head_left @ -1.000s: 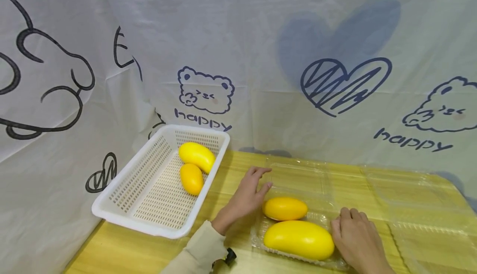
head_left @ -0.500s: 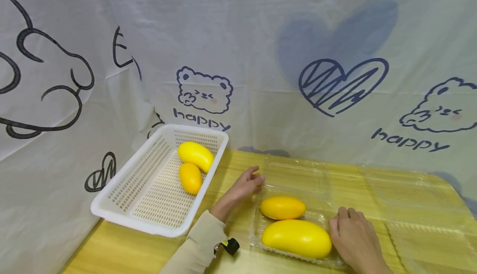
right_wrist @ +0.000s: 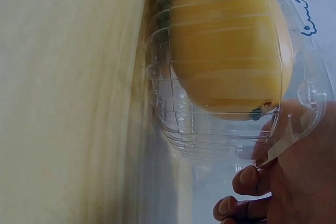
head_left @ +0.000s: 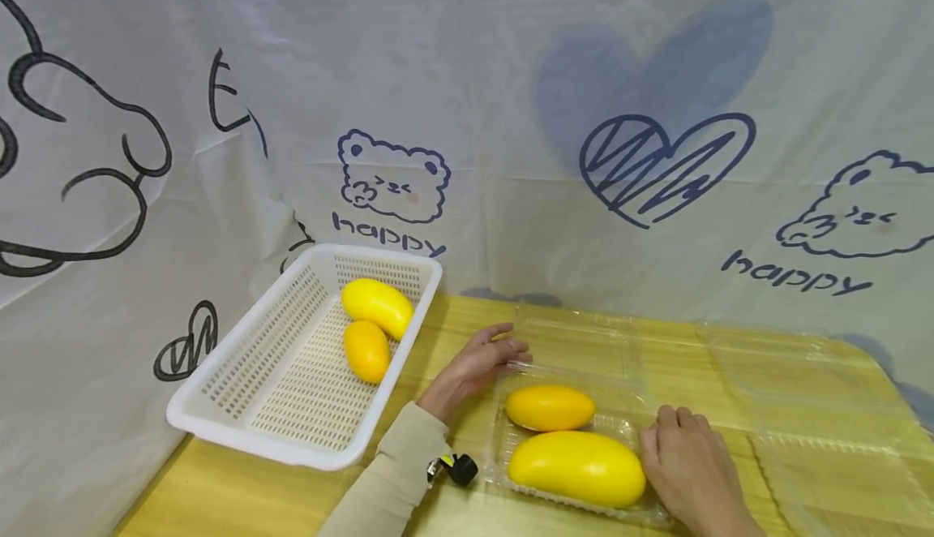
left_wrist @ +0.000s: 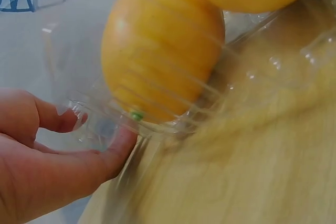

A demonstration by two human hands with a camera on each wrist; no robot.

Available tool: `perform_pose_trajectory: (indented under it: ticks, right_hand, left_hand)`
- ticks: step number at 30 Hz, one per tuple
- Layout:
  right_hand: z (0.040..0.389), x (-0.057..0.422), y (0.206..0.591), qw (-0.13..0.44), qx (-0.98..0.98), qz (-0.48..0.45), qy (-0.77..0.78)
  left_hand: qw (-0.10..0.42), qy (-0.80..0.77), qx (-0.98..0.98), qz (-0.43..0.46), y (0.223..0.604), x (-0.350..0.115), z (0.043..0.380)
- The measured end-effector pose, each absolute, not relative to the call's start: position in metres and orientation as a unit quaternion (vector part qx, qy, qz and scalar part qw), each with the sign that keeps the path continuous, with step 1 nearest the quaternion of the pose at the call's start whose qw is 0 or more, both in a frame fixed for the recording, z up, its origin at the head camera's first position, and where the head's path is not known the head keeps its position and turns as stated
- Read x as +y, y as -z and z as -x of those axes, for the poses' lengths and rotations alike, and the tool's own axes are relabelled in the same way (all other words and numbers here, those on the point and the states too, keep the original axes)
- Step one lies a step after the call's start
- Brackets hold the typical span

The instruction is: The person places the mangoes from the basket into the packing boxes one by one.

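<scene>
A clear plastic clamshell container (head_left: pixel 496 460) lies with its lid (head_left: pixel 576 342) folded back on the table. Inside its tray sit a smaller orange mango (head_left: pixel 550 407) and a larger yellow mango (head_left: pixel 576 469), side by side. My left hand (head_left: pixel 477 363) is at the container's left side near the hinge; in the left wrist view its thumb (left_wrist: pixel 122 148) and a finger pinch the plastic edge beside the orange mango's green stem end. My right hand (head_left: pixel 693 464) grips the tray's right rim with curled fingers (right_wrist: pixel 245 179), next to the yellow mango's end.
A white perforated basket (head_left: pixel 219 395) stands at the left, holding a yellow mango (head_left: pixel 375 306) and an orange mango (head_left: pixel 367 350). A second clear clamshell container (head_left: pixel 839 448) lies opened at the right. A printed cloth (head_left: pixel 511 115) hangs behind the wooden table (head_left: pixel 430 513).
My left hand drew back left from the lid, then came right again onto the container's edge near the hinge. My right hand has stayed at the right rim. The whole view shifted slightly.
</scene>
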State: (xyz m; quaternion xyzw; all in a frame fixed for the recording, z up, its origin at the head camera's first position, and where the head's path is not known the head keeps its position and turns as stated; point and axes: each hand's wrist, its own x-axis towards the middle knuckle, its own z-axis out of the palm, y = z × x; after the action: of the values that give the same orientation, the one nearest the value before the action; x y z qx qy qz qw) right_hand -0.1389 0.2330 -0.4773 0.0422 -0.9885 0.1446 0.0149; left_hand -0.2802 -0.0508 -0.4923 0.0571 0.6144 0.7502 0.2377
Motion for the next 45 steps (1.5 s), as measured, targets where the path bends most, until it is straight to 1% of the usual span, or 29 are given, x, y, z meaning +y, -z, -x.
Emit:
perform_pose_trajectory:
  ticks: [5,12,20,28,37,45]
  right_hand:
    - [0.138,0.233,0.477,0.020,-0.988,-0.039,-0.146]
    - [0.140,0.232,0.479,0.040,-0.986,-0.045,-0.157]
    - [0.143,0.233,0.482,0.063,-0.983,-0.045,-0.170]
    - [0.152,0.236,0.481,0.034,-0.984,-0.037,-0.169]
    - [0.164,0.238,0.481,0.042,-0.979,-0.038,-0.194]
    - [0.173,0.238,0.480,0.041,-0.978,-0.034,-0.204]
  left_hand:
    - [0.228,-0.763,0.601,-0.065,0.492,-0.049,0.280]
    - [0.191,-0.772,0.599,-0.091,0.489,-0.049,0.282]
    - [0.165,-0.772,0.602,-0.120,0.484,-0.047,0.284]
    - [0.147,-0.765,0.612,-0.136,0.477,-0.048,0.283]
    - [0.115,-0.751,0.625,-0.180,0.466,-0.051,0.281]
    - [0.078,-0.733,0.650,-0.184,0.456,-0.050,0.277]
